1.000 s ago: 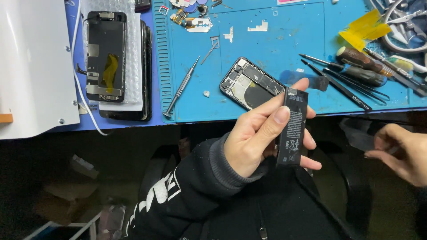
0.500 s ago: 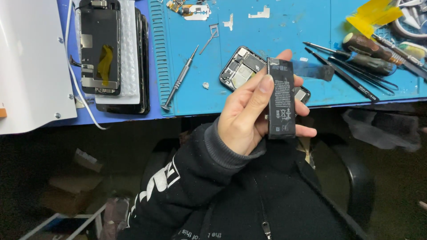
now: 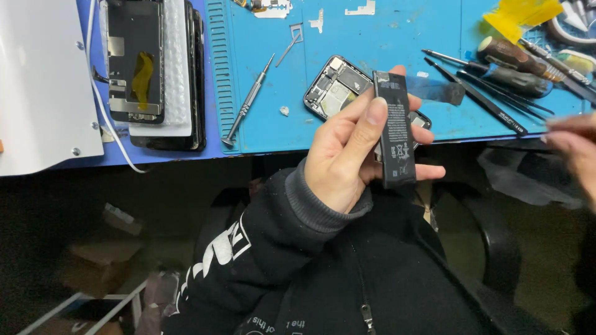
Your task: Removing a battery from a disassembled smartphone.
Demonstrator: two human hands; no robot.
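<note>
Left hand (image 3: 347, 155) grip clasping black battery (image 3: 395, 129), hiding much of opened phone (image 3: 338, 87) near tabletop (image 3: 397, 37) front edge. Right hand (image 3: 574, 149) blurred, cropped; grip indeterminable.

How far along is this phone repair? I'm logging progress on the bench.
Done, it seems: the phone lies opened on the mat, screen off, and the battery is out of it. In hand: the left hand holds the battery upright; the right hand is empty by the tools. Left: nothing is fitted back, and whether this battery is old or new can't be told.
</note>
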